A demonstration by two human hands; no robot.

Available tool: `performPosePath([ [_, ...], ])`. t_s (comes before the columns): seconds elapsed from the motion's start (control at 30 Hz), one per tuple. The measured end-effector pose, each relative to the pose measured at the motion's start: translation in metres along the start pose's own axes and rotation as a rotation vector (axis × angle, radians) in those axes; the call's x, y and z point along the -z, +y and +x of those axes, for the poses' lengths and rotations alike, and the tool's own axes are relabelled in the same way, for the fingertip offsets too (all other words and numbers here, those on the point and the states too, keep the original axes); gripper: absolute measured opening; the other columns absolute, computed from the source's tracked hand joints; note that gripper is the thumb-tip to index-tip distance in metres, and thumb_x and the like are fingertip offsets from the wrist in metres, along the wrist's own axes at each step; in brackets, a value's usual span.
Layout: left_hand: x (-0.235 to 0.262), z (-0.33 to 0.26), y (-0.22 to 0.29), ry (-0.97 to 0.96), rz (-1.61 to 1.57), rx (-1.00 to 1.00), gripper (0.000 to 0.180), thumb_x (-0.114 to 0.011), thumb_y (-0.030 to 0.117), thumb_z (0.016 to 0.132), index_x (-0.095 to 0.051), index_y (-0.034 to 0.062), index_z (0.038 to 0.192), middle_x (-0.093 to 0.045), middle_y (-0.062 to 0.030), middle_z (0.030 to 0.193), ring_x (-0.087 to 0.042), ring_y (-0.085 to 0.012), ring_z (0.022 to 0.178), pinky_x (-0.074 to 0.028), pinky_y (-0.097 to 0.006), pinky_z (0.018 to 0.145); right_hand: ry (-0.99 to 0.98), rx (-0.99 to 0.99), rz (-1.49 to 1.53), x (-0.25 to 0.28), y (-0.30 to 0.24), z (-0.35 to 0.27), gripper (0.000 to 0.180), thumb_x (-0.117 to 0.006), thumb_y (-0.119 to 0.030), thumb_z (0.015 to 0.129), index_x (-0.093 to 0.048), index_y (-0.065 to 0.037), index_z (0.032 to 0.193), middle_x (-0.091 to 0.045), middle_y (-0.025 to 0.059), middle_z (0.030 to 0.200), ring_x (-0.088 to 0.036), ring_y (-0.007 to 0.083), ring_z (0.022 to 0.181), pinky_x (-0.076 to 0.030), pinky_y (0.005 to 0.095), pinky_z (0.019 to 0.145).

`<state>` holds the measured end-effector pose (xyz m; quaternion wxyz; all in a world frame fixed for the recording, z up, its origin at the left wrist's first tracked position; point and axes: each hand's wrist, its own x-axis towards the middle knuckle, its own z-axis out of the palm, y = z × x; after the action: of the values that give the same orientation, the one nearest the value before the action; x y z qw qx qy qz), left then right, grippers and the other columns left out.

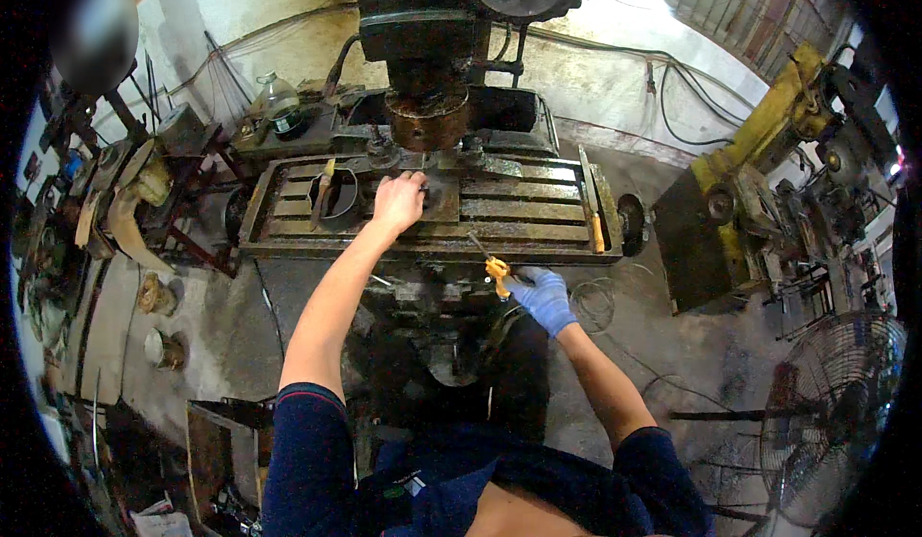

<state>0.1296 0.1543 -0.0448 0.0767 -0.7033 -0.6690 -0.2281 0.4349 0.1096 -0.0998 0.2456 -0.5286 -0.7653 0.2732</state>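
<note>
Here, the right hand (545, 299), in a blue glove, is closed around the handle of a yellow air blow gun (497, 270), which is held just off the front edge of the milling machine's slotted tabletop (523, 211), its thin nozzle pointing up and to the left; the fingers and glove cover part of the grip. The bare left hand (399, 203) is palm down over the middle of the tabletop, in front of the spindle (423, 119), fingers bent; what lies beneath them is hidden, so I cannot tell whether it grips anything. Left of it is a round open container (343, 194), its dark contents hard to make out, with a brush-like tool (324, 191) at its side. An orange-handled file (597, 231) lies near the right end. The machine's head (423, 33) is cut off by the upper edge
</note>
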Motion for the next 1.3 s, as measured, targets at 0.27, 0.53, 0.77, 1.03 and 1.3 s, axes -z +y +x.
performPosePath([
  [0.27, -0.024, 0.029, 0.002, 0.105, -0.081, 0.104, 0.022, -0.061, 0.016, 0.074, -0.058, 0.0058, 0.093, -0.062, -0.0147, 0.083, -0.060, -0.0324, 0.077, -0.048, -0.043, 0.068, 0.058, -0.047, 0.099, 0.065, 0.007, -0.026, 0.033, -0.069, -0.028, 0.074, -0.065, 0.002, 0.088, -0.066, 0.0151, 0.080, -0.063, 0.0177, 0.070, -0.049, 0.0292, 0.065],
  [0.53, -0.024, 0.042, 0.000, -0.003, -0.088, 0.422, 0.029, -0.064, 0.027, 0.073, -0.061, 0.0014, 0.087, -0.062, -0.0187, 0.080, -0.061, -0.0336, 0.079, -0.049, -0.043, 0.068, 0.547, 0.376, 0.035, 0.216, -0.078, 0.038, 0.021, -0.063, -0.012, 0.073, -0.065, -0.002, 0.092, -0.065, 0.0094, 0.083, -0.058, 0.0153, 0.075, -0.047, 0.0276, 0.071],
  [0.77, -0.028, 0.049, -0.007, 0.017, -0.184, 0.388, 0.033, -0.065, 0.029, 0.072, -0.063, 0.0010, 0.089, -0.063, -0.0181, 0.084, -0.061, -0.0324, 0.083, -0.049, -0.042, 0.073, 0.263, 1.181, 0.864, 0.386, -0.228, 0.092, 0.032, -0.050, -0.029, 0.085, -0.056, -0.006, 0.107, -0.058, 0.0129, 0.108, -0.052, 0.0261, 0.107, -0.037, 0.0441, 0.095],
  [1.03, -0.023, 0.042, -0.017, -0.014, -0.131, 0.441, 0.030, -0.066, 0.031, 0.071, -0.063, 0.0044, 0.085, -0.062, -0.0173, 0.081, -0.060, -0.0329, 0.081, -0.048, -0.043, 0.070, 0.573, 1.019, 0.817, 0.289, -0.192, 0.036, 0.039, -0.044, -0.041, 0.088, -0.053, -0.004, 0.091, -0.057, 0.0166, 0.095, -0.051, 0.0338, 0.103, -0.034, 0.0465, 0.096],
  [1.3, -0.021, 0.042, -0.007, 0.032, -0.092, 0.389, 0.025, -0.066, 0.030, 0.072, -0.065, 0.0091, 0.086, -0.063, -0.0153, 0.079, -0.061, -0.0319, 0.078, -0.049, -0.041, 0.067, 0.752, 1.000, 0.646, 0.235, -0.147, 0.021, 0.033, -0.048, -0.038, 0.086, -0.048, -0.006, 0.077, -0.055, 0.0138, 0.085, -0.050, 0.0365, 0.101, -0.030, 0.0502, 0.095],
])
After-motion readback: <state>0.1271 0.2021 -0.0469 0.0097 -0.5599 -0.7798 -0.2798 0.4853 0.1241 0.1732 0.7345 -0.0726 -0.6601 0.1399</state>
